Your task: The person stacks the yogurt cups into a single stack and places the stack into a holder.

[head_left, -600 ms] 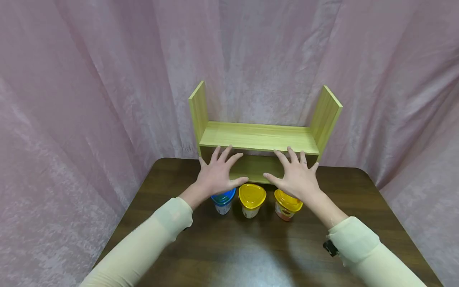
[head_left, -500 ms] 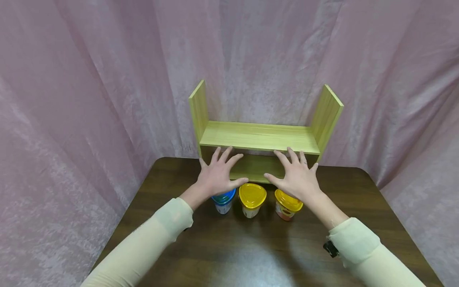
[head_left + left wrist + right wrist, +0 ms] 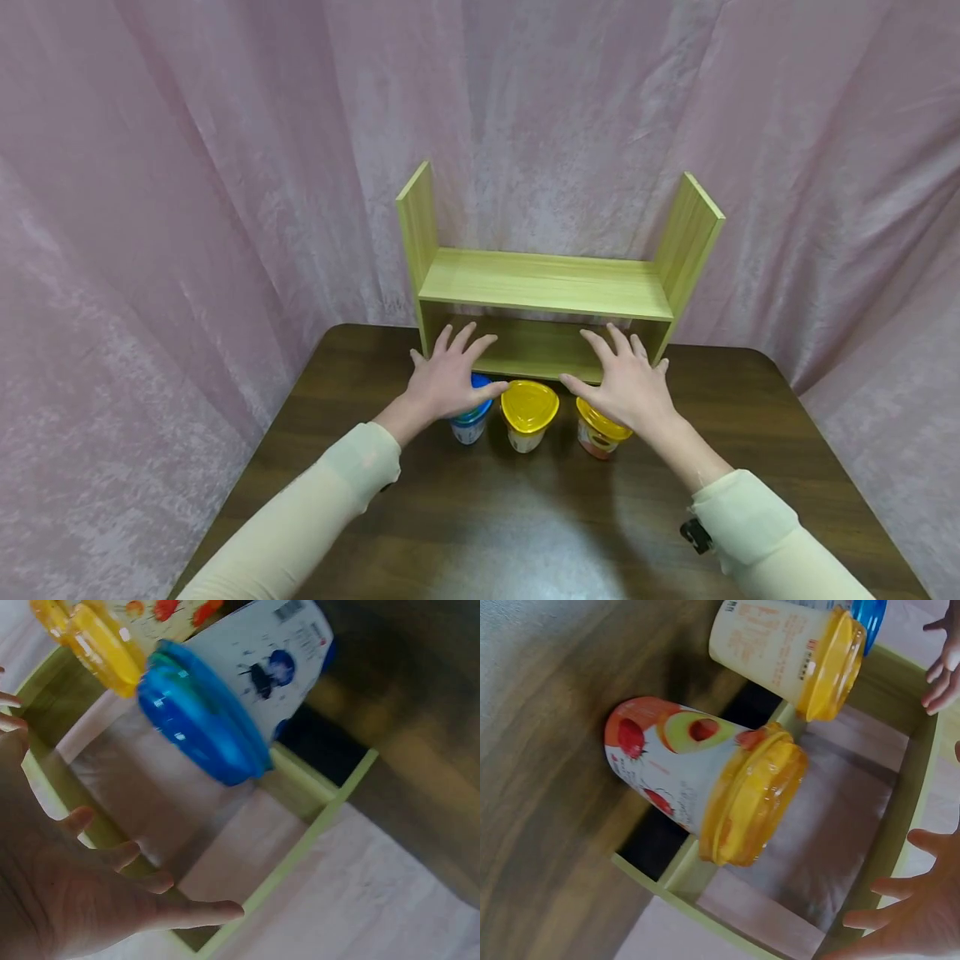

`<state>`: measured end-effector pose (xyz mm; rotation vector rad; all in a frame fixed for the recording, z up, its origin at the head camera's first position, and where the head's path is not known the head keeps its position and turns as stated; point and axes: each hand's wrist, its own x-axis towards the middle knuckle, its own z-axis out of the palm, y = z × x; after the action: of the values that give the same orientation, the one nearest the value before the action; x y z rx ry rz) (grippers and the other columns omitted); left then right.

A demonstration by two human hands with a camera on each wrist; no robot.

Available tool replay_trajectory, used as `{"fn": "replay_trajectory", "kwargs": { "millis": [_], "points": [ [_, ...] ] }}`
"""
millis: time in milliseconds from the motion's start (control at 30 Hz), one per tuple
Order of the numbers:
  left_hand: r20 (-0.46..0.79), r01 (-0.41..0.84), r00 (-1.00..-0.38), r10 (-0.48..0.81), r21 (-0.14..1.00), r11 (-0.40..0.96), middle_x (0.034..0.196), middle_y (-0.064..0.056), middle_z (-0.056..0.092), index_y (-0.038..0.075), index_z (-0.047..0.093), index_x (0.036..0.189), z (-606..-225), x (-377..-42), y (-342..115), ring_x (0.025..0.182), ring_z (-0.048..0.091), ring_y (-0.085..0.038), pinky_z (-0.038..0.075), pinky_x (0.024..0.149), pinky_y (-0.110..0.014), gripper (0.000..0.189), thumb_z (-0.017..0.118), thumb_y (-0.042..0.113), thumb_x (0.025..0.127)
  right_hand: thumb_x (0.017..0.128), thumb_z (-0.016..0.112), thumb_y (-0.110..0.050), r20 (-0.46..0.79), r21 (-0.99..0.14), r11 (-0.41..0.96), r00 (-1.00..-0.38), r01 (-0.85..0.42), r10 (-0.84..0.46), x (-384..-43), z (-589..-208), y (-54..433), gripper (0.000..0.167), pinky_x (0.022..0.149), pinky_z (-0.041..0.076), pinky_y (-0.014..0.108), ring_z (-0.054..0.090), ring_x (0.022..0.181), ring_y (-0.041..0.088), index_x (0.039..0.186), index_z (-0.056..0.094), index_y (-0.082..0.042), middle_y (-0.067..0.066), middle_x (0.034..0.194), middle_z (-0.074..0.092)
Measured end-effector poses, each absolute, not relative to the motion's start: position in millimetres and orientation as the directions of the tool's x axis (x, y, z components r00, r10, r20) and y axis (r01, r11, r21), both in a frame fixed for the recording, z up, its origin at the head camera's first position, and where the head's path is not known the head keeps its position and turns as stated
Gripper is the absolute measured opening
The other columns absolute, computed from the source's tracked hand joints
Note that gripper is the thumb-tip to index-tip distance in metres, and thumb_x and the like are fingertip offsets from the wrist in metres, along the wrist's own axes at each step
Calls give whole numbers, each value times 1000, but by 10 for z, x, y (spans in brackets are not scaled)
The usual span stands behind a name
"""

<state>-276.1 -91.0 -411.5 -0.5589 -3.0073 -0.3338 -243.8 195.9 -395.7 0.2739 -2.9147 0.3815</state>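
Note:
Three lidded cups stand in a row on the table. The left one has a blue lid (image 3: pixel 199 720), the middle one is a cup with a yellow lid (image 3: pixel 529 406), and the right one, also yellow-lidded (image 3: pixel 754 799), has fruit pictures on its side. My left hand (image 3: pixel 444 377) hovers over the blue-lidded cup with fingers spread, partly hiding it in the head view. Above the right cup my right hand (image 3: pixel 632 387) hangs with fingers spread too. Neither hand holds anything. A light wooden shelf (image 3: pixel 547 281) stands just behind the cups.
The shelf has two upright side panels (image 3: pixel 688 237) and a lower board (image 3: pixel 536 346) near the table. Brown wood-grain table (image 3: pixel 480 517) extends around the cups. A pink curtain (image 3: pixel 555 125) hangs behind and at both sides.
Both hands have come slightly back toward me and a little farther apart, fingers still spread. The cups keep their places on the table; the head view has shifted slightly.

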Motion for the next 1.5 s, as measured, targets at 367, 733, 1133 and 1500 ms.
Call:
{"fn": "replay_trajectory", "kwargs": {
  "millis": [367, 733, 1133, 1500],
  "points": [
    [46, 316, -948, 315, 241, 917, 168, -5, 18, 38, 31, 158, -4303, -2784, -1003, 151, 12, -43, 20, 94, -88, 84, 54, 77, 87, 87, 48, -81, 176, -274, 945, -975, -180, -135, -2437, -4087, 1999, 89, 96, 12, 89, 24, 141, 59, 155, 39, -24, 22, 162, 25],
    [8, 299, -952, 307, 255, 920, 167, -6, 20, 37, 30, 158, -4467, -2801, -1063, 151, 15, -43, 22, 93, -88, 87, 52, 79, 86, 87, 50, -80, 138, -265, 951, -983, -157, -124, -2426, -4226, 2035, 89, 94, 14, 89, 26, 140, 61, 155, 38, -24, 23, 161, 27],
    [-20, 290, -951, 308, 287, 913, 167, -7, 19, 36, 30, 158, -4608, -2808, -1128, 150, 15, -46, 24, 89, -89, 94, 53, 84, 81, 89, 56, -73, 97, -248, 958, -988, -143, -122, -2408, -4362, 2107, 85, 89, 15, 92, 26, 137, 64, 155, 39, -22, 26, 158, 29],
    [-21, 287, -952, 307, 303, 909, 167, -7, 19, 36, 31, 157, -4692, -2798, -1154, 148, 19, -47, 25, 88, -89, 96, 60, 82, 78, 88, 56, -74, 82, -253, 958, -990, -135, -118, -2399, -4450, 2149, 86, 89, 15, 92, 26, 136, 65, 154, 40, -22, 26, 158, 30]
  ]
}}
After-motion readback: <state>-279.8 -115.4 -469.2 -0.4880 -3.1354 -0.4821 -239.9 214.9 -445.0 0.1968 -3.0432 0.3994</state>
